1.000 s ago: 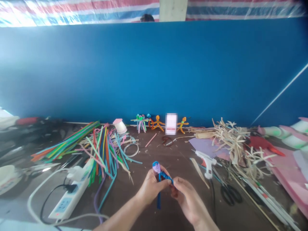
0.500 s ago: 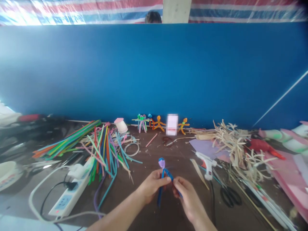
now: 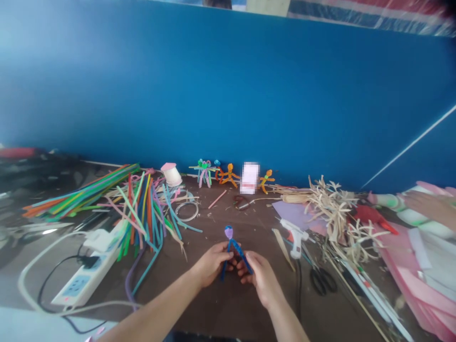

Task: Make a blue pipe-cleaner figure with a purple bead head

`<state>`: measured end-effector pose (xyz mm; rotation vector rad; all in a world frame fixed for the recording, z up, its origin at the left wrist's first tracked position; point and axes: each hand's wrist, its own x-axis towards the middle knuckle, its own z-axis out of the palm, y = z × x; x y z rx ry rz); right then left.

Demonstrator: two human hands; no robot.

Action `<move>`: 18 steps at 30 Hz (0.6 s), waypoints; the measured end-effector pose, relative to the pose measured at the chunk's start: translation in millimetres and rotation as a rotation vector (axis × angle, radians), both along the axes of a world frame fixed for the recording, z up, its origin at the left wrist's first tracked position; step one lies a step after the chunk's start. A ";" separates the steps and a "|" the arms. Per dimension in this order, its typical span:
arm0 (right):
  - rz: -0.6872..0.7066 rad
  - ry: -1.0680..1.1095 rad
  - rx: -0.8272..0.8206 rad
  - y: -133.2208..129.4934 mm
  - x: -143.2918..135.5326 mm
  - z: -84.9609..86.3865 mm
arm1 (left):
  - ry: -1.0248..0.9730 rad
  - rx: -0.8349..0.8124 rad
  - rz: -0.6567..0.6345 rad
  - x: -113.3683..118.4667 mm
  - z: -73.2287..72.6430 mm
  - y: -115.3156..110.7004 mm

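Note:
Between my hands is a small pipe cleaner figure (image 3: 229, 233), with a purple face, a blue top and two blue strands running down from it. My left hand (image 3: 213, 262) pinches it near the neck, around the left strand. The thumb and fingers of my right hand (image 3: 259, 271) close on the right blue strand, which slants down to the right. The figure is upright above the dark table (image 3: 199, 304). Beyond it lies a short pink stick (image 3: 217, 199). Several finished-looking pipe cleaner figures (image 3: 230, 175) stand along the blue partition.
Colourful pipe cleaners (image 3: 142, 213) and a power strip (image 3: 89, 270) with cables lie on the left. To the right are a glue gun (image 3: 295, 237), black-handled scissors (image 3: 322, 279), dried husk strips (image 3: 331, 204) and pink paper (image 3: 409, 280). Another person's hand (image 3: 432, 206) reaches in at far right.
My view has tilted down and shifted slightly. The right hand has turned, its lower fingers now showing under the strand. Another person's hand has appeared at far right.

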<state>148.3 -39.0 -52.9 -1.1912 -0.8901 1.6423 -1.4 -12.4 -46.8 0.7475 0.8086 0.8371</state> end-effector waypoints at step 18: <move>0.060 -0.136 0.100 1.9 -19.0 3.4 | 0.221 0.146 -0.048 8.4 -9.2 -6.5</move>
